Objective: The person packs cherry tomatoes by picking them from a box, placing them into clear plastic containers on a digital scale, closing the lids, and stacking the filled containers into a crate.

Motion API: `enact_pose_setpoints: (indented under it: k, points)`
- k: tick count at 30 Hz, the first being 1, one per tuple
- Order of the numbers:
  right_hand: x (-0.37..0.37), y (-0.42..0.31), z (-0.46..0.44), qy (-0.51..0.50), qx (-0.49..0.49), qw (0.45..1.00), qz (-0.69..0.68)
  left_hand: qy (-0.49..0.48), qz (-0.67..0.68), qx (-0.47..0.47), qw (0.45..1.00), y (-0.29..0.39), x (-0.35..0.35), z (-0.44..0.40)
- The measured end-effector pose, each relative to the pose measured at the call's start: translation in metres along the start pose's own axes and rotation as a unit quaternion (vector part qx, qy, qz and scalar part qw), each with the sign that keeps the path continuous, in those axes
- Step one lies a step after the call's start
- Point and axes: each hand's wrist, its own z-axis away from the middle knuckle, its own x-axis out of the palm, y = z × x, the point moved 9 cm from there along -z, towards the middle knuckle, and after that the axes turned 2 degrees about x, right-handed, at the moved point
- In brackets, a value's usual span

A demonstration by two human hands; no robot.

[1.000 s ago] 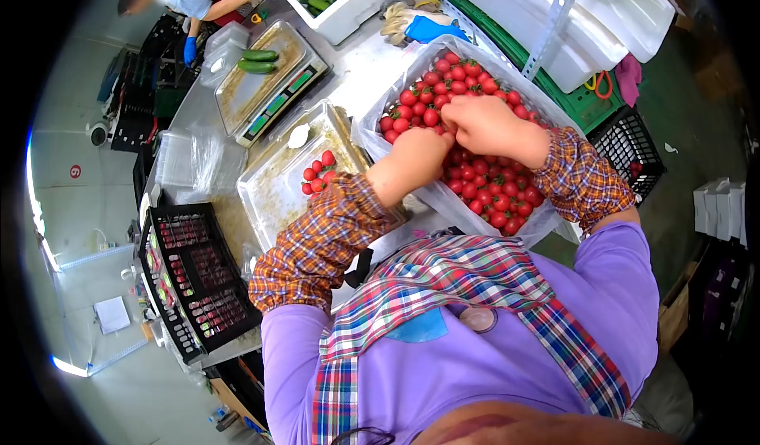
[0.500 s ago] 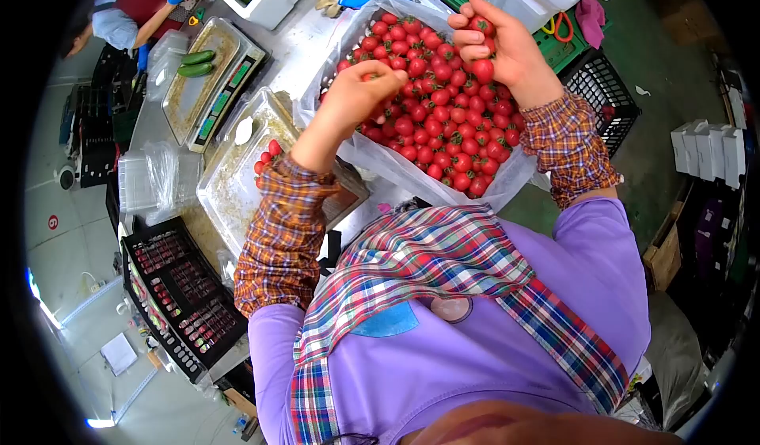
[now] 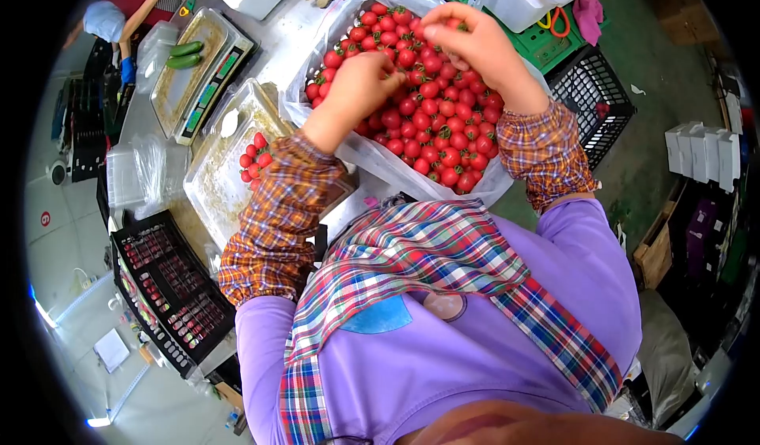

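Many red cherry tomatoes (image 3: pixel 443 120) with green stems fill a crate lined with a clear plastic bag (image 3: pixel 360 156). Above its left part is my left hand (image 3: pixel 360 86), fingers curled together with their tips low among the fruit; whatever they pinch is hidden. My right hand (image 3: pixel 479 49) is over the crate's upper right part, its fingers bent around cherry tomatoes, one red bit showing between them. Beside my left sleeve, a few cherry tomatoes (image 3: pixel 255 158) lie on the tray of a weighing scale (image 3: pixel 218 172).
A second scale (image 3: pixel 190 73) bears two cucumbers (image 3: pixel 184 55). Left are clear plastic boxes (image 3: pixel 134 180) and a black crate of packed punnets (image 3: pixel 174 287). A white box of cucumbers (image 3: pixel 265 5) stands behind. At right is a black basket (image 3: pixel 594 100). A co-worker's blue-gloved hand (image 3: pixel 128 70) shows upper left.
My right hand has lowered and turned palm down toward the crate; the tomatoes in its palm are now mostly hidden. My left hand has shifted slightly. The co-worker's arms have moved.
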Motion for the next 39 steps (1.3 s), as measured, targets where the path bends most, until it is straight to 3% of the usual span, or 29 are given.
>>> enact_pose_setpoints:
  k: [2,4,5,8,11,14,20,22,25,28,31,33,35,39]
  points:
    - [0.014,-0.018,0.006,0.005,-0.155,0.948,0.280,-0.004,0.213,-0.104,0.972,-0.020,-0.009,0.009]
    - [0.023,-0.007,0.006,-0.008,-0.172,0.884,0.434,-0.002,0.523,-0.108,0.845,-0.027,-0.018,0.019]
    - [0.029,0.001,0.007,-0.014,-0.151,0.852,0.502,0.001,0.593,-0.106,0.798,-0.034,-0.025,0.026]
    - [0.050,0.017,0.011,-0.068,-0.093,0.770,0.627,-0.001,0.745,-0.072,0.663,-0.040,-0.046,0.054]
    - [0.059,0.027,0.008,-0.136,-0.064,0.721,0.676,0.026,0.771,-0.069,0.632,-0.066,-0.065,0.088]
    - [0.064,0.030,0.004,-0.186,-0.077,0.708,0.677,0.169,0.656,-0.138,0.722,-0.099,-0.100,0.129]
    - [0.064,0.037,-0.007,-0.202,-0.050,0.721,0.661,0.342,0.427,-0.228,0.805,-0.162,-0.151,0.211]
    - [0.066,0.041,-0.011,-0.228,-0.021,0.693,0.683,0.347,0.379,-0.247,0.822,-0.170,-0.152,0.222]
    - [0.070,0.036,-0.015,-0.241,-0.028,0.715,0.656,0.336,0.305,-0.261,0.852,-0.169,-0.146,0.225]
    - [0.068,0.024,-0.015,-0.201,-0.050,0.790,0.577,0.306,0.291,-0.247,0.872,-0.168,-0.140,0.219]
    - [0.064,0.015,-0.014,-0.178,-0.046,0.905,0.385,0.294,0.314,-0.235,0.872,-0.173,-0.136,0.217]
    - [0.063,0.014,-0.006,-0.174,0.102,0.963,0.176,0.276,0.331,-0.240,0.870,-0.173,-0.135,0.216]
    - [0.069,0.021,0.001,-0.143,0.192,0.970,-0.046,0.268,0.234,-0.232,0.905,-0.166,-0.137,0.213]
    - [0.086,0.025,-0.002,-0.156,0.251,0.890,-0.347,0.219,-0.012,-0.187,0.958,-0.136,-0.134,0.198]
